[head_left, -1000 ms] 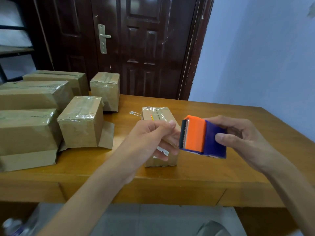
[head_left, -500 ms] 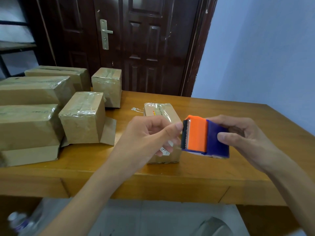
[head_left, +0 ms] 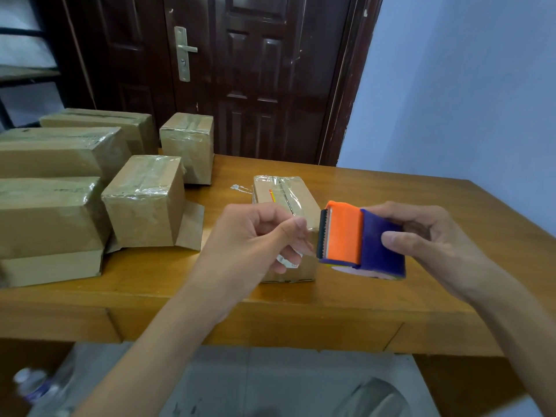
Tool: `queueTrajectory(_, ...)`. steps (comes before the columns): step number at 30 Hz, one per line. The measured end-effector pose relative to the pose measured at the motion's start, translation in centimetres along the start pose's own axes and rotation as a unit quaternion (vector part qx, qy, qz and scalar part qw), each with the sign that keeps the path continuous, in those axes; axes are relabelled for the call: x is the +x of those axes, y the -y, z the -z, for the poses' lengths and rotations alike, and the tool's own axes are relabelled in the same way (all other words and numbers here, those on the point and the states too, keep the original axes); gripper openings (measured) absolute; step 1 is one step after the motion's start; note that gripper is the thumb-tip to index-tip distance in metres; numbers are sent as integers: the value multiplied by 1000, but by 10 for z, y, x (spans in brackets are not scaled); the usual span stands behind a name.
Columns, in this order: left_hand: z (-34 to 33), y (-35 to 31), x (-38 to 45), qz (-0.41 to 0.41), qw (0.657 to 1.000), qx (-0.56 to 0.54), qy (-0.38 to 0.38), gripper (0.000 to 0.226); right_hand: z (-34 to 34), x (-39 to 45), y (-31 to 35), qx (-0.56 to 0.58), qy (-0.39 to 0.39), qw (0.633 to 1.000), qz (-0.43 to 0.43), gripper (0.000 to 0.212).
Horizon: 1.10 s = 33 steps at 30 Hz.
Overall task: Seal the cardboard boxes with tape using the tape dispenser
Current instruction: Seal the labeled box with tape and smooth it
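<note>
Tape dispenser [head_left: 361, 239] sat in my right hand [head_left: 427, 245], fingers and thumb wrapped round its blue body, orange guard and toothed blade facing left. Left hand [head_left: 258, 239] was just beside that blade, thumb and forefinger pinched together on what looked like the free end of clear tape; the film was too thin for me to confirm it. Hands close, not touching.

Both were held above the small box [head_left: 285, 206] at the table [head_left: 391, 296] front edge, directly under and slightly beyond the left hand. Its long axis ran away from me, with a taped seam along the top; near end hidden behind my fingers. I judged the left hand the nearer one to it.

Next move, as I read it: draw tape leftward, then turn the dispenser to line up with that seam and lay it down, near end first.

Other taped boxes [head_left: 144, 203] stood well apart on the left.
</note>
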<state>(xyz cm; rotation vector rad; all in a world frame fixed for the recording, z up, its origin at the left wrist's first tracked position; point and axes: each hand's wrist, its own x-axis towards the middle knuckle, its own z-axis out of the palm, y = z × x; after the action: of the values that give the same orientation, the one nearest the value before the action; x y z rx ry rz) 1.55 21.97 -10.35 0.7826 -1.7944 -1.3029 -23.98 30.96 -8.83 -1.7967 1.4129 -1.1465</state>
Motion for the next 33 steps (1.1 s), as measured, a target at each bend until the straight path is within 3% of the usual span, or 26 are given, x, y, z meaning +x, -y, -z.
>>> queueTrajectory(3,1,-2,6,11,999,-1,-36,16,-2,4,7,-29,3,1000,-12,34)
queueTrajectory(7,3,-4,8,30,996,-34,-82,16,6,13,22,-73,13,997,-18,38)
queueTrajectory(12,19,4,12,20,980,-68,-188,18,33,20,25,-125,14,992,-30,31)
queueTrajectory(22,-1,23,8,42,956,-77,-280,19,64,45,9,-198,60,978,-23,25)
queueTrajectory(28,-8,29,10,82,947,-86,-299,23,75,58,-1,-183,75,979,-39,22)
queueTrajectory(33,-8,33,15,105,950,-26,-293,27,78,71,-5,-196,98,975,-32,21)
